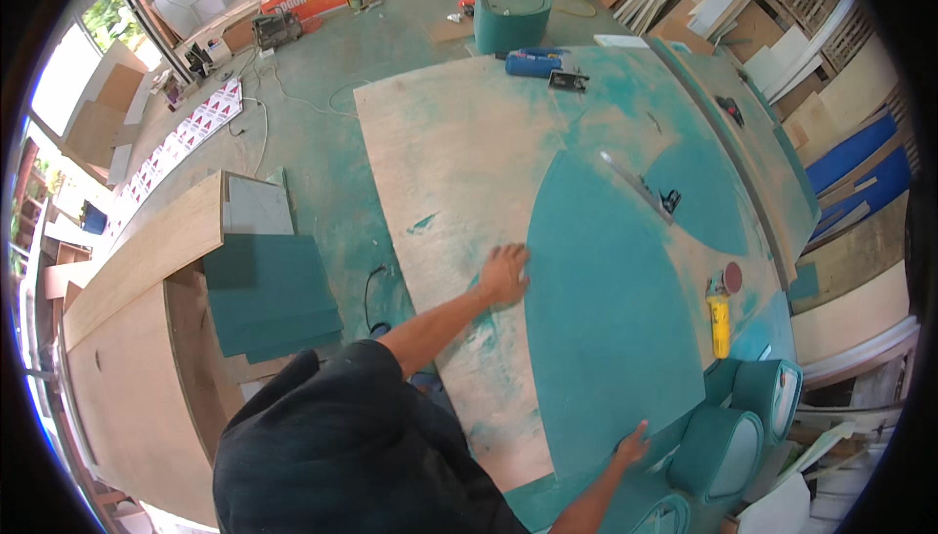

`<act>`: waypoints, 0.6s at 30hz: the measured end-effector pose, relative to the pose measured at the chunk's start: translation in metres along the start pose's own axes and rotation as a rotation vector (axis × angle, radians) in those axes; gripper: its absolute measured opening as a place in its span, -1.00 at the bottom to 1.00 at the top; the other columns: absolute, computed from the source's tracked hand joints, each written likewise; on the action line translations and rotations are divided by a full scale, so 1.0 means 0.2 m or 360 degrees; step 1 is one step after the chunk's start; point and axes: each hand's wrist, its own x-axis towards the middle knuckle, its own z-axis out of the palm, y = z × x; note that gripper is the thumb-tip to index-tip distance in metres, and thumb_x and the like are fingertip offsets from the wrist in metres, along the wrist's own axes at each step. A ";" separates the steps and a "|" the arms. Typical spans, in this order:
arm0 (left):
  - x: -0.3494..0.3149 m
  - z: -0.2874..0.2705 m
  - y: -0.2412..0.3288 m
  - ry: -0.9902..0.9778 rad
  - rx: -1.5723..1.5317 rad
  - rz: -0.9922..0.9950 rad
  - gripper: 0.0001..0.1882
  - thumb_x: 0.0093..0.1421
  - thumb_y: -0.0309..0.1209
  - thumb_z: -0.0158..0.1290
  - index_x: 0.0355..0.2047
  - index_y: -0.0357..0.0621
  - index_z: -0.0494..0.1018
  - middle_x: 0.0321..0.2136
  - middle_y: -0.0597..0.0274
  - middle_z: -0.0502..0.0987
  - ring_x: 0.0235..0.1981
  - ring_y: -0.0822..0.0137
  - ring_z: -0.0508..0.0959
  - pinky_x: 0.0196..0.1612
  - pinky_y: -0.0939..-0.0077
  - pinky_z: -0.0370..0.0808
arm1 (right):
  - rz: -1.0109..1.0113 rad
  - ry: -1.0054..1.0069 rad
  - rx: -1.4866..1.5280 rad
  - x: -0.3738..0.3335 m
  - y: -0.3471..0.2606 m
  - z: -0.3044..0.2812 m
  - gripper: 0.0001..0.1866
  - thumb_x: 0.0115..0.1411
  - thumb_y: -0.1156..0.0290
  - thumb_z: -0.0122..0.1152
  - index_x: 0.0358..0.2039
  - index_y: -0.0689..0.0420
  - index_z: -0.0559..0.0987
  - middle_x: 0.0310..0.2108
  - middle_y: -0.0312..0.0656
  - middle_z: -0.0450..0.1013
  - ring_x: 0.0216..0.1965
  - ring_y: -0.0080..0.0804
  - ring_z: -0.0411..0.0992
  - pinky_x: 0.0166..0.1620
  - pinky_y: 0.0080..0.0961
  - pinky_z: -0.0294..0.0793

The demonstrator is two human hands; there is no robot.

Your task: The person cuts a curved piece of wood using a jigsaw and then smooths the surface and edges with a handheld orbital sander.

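A large teal panel (616, 309) with curved sides lies on a big plywood sheet (430, 163). At the panel's left edge is my left hand (504, 274), its fingers bent against the edge. My right hand (631, 446) grips the near edge at the panel's lower right, thumb uppermost; its other fingers are partly hidden. Beyond the panel, a second teal piece with a rounded outline (699, 192) rests on the sheet. A thin metal strip (625, 177) with a small black fitting lies across the gap between them. To the right is a yellow angle grinder (720, 327) with a round brown disc.
A blue jigsaw (534, 64) lies at the sheet's far edge. Rounded teal blocks (718, 451) stand at the lower right. On the left is a plywood cabinet (137, 368) with teal sheets (269, 295). Cables (264, 128) cross the floor; boards (850, 133) lean at right.
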 end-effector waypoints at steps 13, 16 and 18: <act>-0.97 -0.29 -0.48 0.0046 -0.0924 -0.0623 -0.70 0.33 -0.25 0.01 -0.29 -0.28 0.53 -0.46 -0.14 0.63 -0.36 -0.16 0.66 -0.26 0.05 0.55 | -0.0065 0.0167 -0.0084 -0.79 0.35 -0.25 -0.08 0.38 -0.30 -0.04 0.24 0.45 0.40 0.12 0.28 0.46 0.11 0.20 0.46 0.20 -0.06 0.43; -1.10 -0.11 -0.32 -0.0377 -0.1037 -0.0398 -0.53 0.33 -0.03 0.01 -0.26 -0.27 0.56 -0.40 -0.13 0.64 -0.34 -0.13 0.66 -0.24 0.09 0.57 | -0.0259 0.0335 -0.0023 -0.84 0.57 -0.30 -0.19 0.43 -0.22 -0.04 0.11 0.45 0.48 -0.01 0.20 0.52 -0.05 0.11 0.49 0.05 -0.06 0.46; -1.21 0.05 -0.34 -0.0835 -0.0933 -0.0328 -0.27 0.32 0.26 -0.08 -0.18 -0.30 0.57 -0.32 -0.14 0.65 -0.30 -0.07 0.65 -0.17 0.09 0.57 | -0.0245 0.0230 -0.0217 -1.04 0.50 -0.14 -0.20 0.42 -0.22 -0.03 0.11 0.44 0.49 -0.01 0.20 0.53 -0.03 0.10 0.49 0.05 -0.04 0.46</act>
